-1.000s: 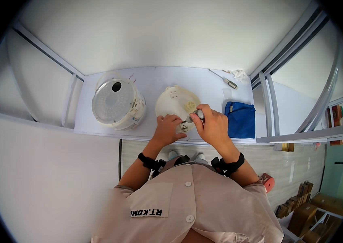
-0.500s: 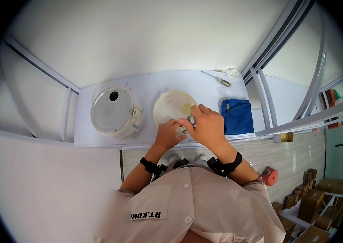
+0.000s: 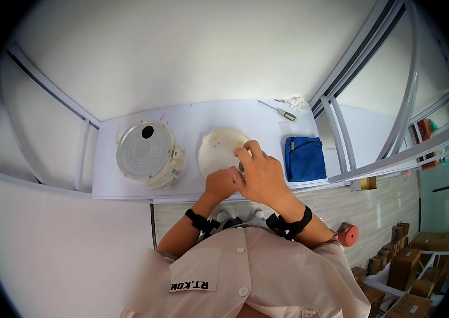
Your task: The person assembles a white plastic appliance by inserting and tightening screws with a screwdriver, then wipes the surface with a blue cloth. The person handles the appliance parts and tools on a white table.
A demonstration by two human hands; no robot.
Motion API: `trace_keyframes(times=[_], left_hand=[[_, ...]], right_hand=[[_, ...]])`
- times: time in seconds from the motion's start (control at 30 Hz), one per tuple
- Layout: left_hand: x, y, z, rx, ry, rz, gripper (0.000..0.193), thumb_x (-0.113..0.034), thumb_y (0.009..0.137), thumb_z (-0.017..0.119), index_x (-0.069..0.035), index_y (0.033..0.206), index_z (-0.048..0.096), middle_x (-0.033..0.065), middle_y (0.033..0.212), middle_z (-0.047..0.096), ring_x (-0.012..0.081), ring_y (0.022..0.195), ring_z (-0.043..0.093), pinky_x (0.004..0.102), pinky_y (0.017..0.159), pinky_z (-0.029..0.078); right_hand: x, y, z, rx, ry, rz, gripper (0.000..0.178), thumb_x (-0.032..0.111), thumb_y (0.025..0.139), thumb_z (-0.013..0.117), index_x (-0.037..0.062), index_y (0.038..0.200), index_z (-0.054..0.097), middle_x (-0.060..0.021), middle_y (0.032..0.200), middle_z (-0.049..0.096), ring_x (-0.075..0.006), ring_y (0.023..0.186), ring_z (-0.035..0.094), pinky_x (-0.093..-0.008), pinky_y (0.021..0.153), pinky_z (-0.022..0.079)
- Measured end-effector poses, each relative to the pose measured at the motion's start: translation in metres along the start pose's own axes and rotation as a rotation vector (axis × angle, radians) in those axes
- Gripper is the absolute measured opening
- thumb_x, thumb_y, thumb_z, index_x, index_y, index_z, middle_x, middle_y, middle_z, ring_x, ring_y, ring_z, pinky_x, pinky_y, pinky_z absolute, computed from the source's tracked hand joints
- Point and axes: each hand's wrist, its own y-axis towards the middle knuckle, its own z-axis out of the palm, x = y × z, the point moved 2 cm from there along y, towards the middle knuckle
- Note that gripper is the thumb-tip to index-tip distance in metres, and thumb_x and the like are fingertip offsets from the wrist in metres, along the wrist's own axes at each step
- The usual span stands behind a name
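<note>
My left hand (image 3: 220, 183) is closed at the near edge of a round cream-coloured cover (image 3: 216, 150) lying on the table; whatever its fingers hold is hidden. Close against it, my right hand (image 3: 261, 172) curls over the cover's right side. A small grey object (image 3: 241, 166) shows under its bent fingers, mostly covered by them. To the left stands a round cream appliance body (image 3: 174, 172), topped by a grey metal disc (image 3: 142, 151) with a dark round opening near its far edge.
A blue fabric pouch (image 3: 305, 159) lies on the white table (image 3: 192, 117) right of my hands. Behind it are a screwdriver (image 3: 287, 114) and a crumpled white cloth (image 3: 296, 103). White frame posts flank the table. Cardboard boxes (image 3: 403, 267) and a red roll (image 3: 348, 234) sit on the floor.
My left hand has closed up further, its fingers now tucked in. My right hand has shifted slightly left and turned, so the grey object is more covered. The view has tilted a little.
</note>
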Motion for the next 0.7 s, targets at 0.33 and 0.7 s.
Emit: trace_keyframes(times=[0.33, 0.7], left_hand=[[-0.013, 0.006, -0.002, -0.002, 0.028, 0.065, 0.053, -0.057, 0.075, 0.082, -0.007, 0.087, 0.075, 0.0148, 0.077, 0.075, 0.0357, 0.073, 0.073, 0.0477, 0.067, 0.057], [-0.012, 0.014, 0.001, 0.085, 0.043, -0.015, 0.052, -0.056, 0.075, 0.082, -0.01, 0.099, 0.079, 0.0138, 0.085, 0.078, 0.034, 0.081, 0.076, 0.0463, 0.072, 0.059]], right_hand=[[-0.009, 0.003, -0.02, 0.382, -0.27, 0.438, 0.034, 0.027, 0.088, 0.079, 0.0057, 0.105, 0.06, -0.0146, 0.097, 0.063, -0.0312, 0.077, 0.071, -0.0402, 0.06, 0.055], [-0.017, -0.009, -0.011, 0.072, -0.091, -0.093, 0.039, 0.03, 0.084, 0.081, 0.0076, 0.106, 0.058, -0.0161, 0.102, 0.062, -0.0284, 0.091, 0.071, -0.037, 0.059, 0.054]])
